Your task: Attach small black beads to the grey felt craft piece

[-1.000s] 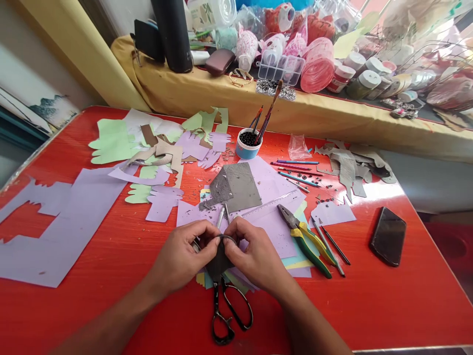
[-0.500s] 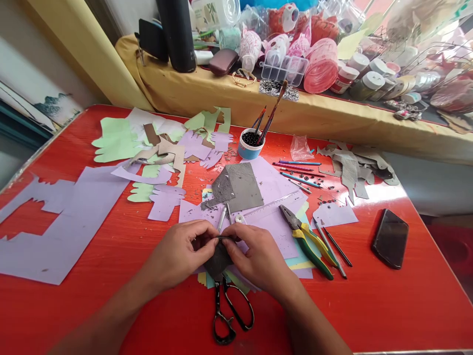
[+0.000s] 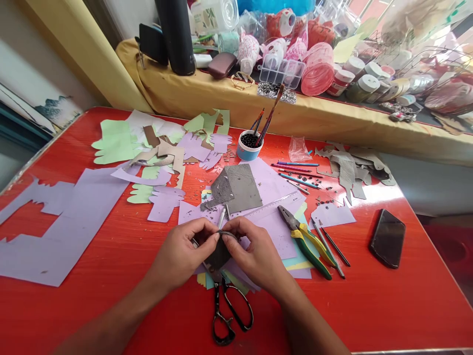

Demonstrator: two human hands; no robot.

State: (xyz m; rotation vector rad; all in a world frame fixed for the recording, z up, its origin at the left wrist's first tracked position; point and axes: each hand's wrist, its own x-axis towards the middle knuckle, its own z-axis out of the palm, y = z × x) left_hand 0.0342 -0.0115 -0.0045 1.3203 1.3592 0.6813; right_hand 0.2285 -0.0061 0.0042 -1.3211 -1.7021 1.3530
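My left hand (image 3: 194, 246) and my right hand (image 3: 251, 246) meet over the middle of the table, thumbs and forefingers pinching the top edge of a dark grey sheet piece (image 3: 218, 254). Its edge looks bent over between the fingertips; the fingers hide part of it. Just below lie black-handled scissors (image 3: 231, 310), their blades partly covered by the piece. Beyond the hands, a grey sheet (image 3: 244, 187) with dark scraps rests on purple paper (image 3: 273, 180). A silver pen-like tool (image 3: 222, 216) points away from my fingers.
Pliers (image 3: 305, 236) with green and yellow handles lie to the right, near a phone (image 3: 388, 238). A tub (image 3: 248, 150) of black beads holds brushes. Cut paper pieces (image 3: 166, 199) cover the left side; grey cutouts (image 3: 347, 170) lie at back right. Jars (image 3: 364, 86) crowd the ledge.
Both hands have risen slightly with the grey piece, uncovering more of the scissors near the pivot. The pinch stays closed. The whole view has shifted a little.
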